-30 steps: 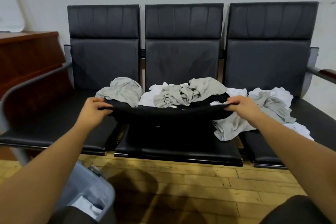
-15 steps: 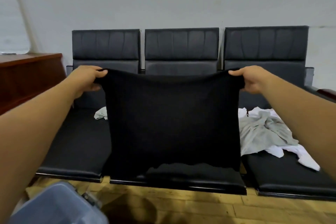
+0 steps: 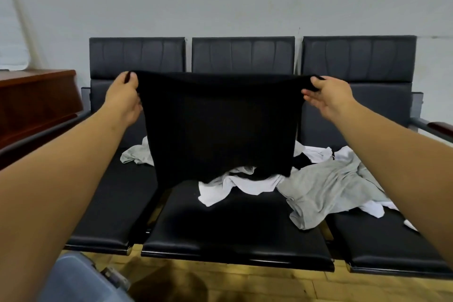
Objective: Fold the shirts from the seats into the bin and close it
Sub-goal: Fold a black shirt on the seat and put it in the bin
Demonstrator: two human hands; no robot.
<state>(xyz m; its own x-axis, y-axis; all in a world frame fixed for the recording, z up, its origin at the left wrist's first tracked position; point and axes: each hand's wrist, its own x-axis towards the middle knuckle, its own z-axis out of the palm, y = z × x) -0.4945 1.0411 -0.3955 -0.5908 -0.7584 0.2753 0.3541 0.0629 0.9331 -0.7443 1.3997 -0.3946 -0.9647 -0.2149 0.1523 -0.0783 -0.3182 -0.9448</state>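
black shirt [image 3: 220, 125] held spread in the air before the seats [image 3: 235, 223] | bin [image 3: 81, 279] below the left seat, contents hidden | left hand [image 3: 123, 99] pinches its left top corner | right hand [image 3: 329, 95] pinches the right | loose shirts [image 3: 326, 184] on seats beneath

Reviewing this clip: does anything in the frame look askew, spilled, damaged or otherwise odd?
Nothing damaged or spilled. The left hand and right hand hold the black shirt spread by its top corners. The only disorder is the expected one: white and grey shirts crumpled unfolded across the seats.
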